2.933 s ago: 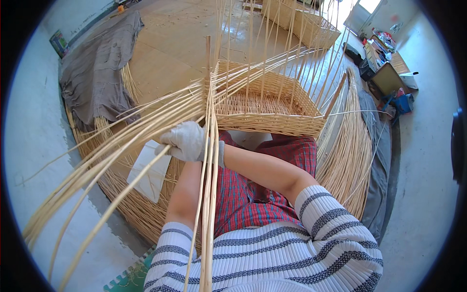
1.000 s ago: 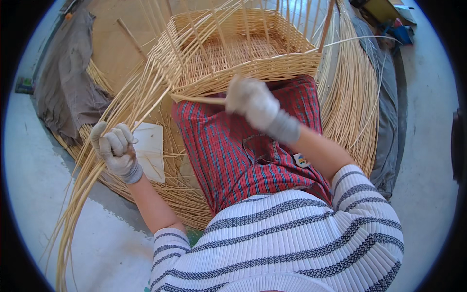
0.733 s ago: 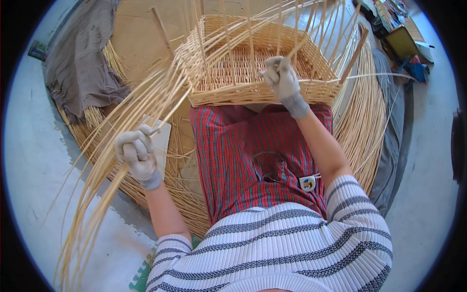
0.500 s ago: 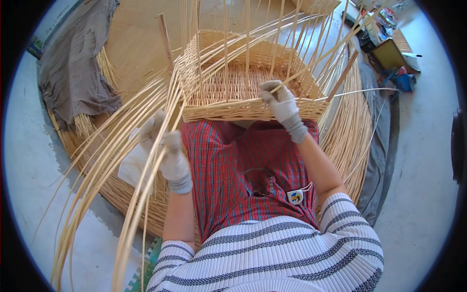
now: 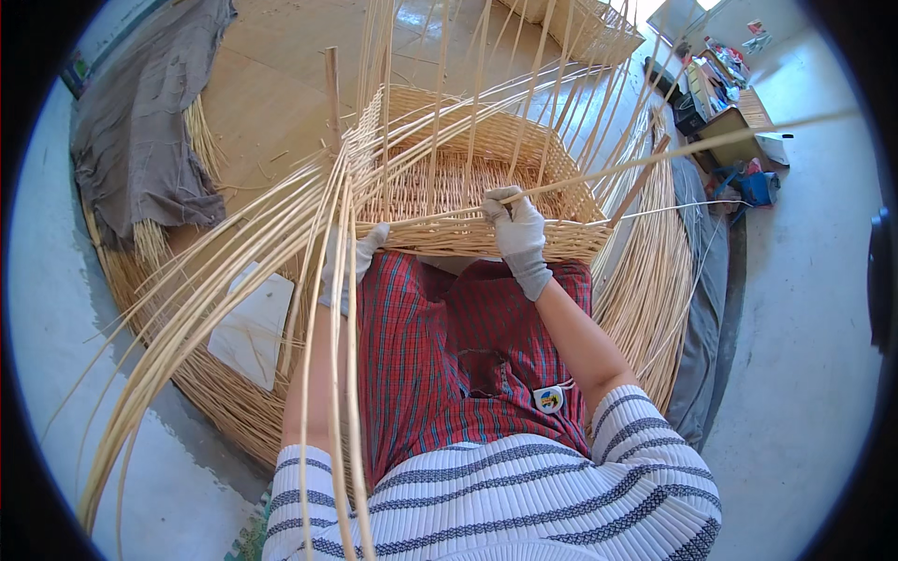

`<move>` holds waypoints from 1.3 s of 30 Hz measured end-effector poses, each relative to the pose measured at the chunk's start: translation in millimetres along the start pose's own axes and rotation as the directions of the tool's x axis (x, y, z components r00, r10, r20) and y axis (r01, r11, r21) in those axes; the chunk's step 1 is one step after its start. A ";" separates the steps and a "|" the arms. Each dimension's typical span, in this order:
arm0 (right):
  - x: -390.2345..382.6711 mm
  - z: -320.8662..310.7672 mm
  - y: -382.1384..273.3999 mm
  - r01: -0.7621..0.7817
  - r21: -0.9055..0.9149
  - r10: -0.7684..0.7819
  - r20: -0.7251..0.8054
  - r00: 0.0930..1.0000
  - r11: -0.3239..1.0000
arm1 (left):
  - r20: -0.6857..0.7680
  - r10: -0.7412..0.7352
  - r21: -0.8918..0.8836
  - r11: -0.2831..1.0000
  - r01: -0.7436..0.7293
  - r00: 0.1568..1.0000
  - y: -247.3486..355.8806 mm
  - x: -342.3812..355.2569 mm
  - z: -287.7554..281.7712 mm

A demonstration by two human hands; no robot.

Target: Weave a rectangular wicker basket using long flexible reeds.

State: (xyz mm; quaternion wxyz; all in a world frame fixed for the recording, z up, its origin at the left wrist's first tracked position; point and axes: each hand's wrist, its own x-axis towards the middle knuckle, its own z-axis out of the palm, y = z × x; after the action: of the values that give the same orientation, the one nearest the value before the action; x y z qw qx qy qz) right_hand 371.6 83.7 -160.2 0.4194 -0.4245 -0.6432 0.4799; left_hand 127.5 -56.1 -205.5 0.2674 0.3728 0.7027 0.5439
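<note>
The woven basket (image 5: pixel 440 239) sits at the far edge of the plaid-covered lap (image 5: pixel 421 346), open side up, its near wall toward the person. Its long axis runs left to right across the body. Thin stakes (image 5: pixel 436 122) rise from its walls, fencing the far edge and the right end, with gaps between them. A long strand (image 5: pixel 636 165) follows the near rim from the left corner, then slants up and away past the right end. The gloved right hand (image 5: pixel 517 234) is closed around that strand at the near rim, a little right of the middle. The gloved left hand (image 5: pixel 363 254) is at the near left corner; strands pass in front of it, and I cannot tell whether it grips anything. Between the hands a stretch of near rim lies open, with the basket's hollow behind it. The left end is crowded: a fan of loose strands (image 5: pixel 304 192) crosses that corner and sweeps toward the lower left, a few dropping across the left forearm. A white panel (image 5: pixel 253 323) lies left of the lap. Beyond the right end spreads a bundle of rods (image 5: pixel 645 280), grey cloth (image 5: pixel 700 327) along its outer edge; beyond the far edge, brown flooring (image 5: pixel 281 65) reaches toward a pale box (image 5: pixel 585 33)
</note>
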 end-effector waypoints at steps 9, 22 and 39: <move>-38.8 7.5 -63.3 0.100 0.125 -0.096 -0.042 0.995 0.987 | 0.031 -0.175 -0.016 0.984 0.175 0.984 -51.1 11.9 9.7; 134.1 124.6 -129.9 0.391 -0.105 -0.287 0.513 0.809 0.914 | 0.020 -0.187 -0.060 0.980 0.188 0.982 -34.2 11.2 13.8; 51.4 85.2 -104.8 0.468 0.502 -0.379 -0.275 0.884 0.727 | -0.020 -0.171 -0.101 0.980 0.169 0.985 -23.2 16.6 8.6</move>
State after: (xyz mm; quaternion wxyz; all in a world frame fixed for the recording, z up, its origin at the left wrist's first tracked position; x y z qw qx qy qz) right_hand 261.1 91.5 -67.4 0.6708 -0.1614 -0.5210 0.5025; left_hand 119.2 -40.8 -229.6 0.3211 0.2898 0.7078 0.5585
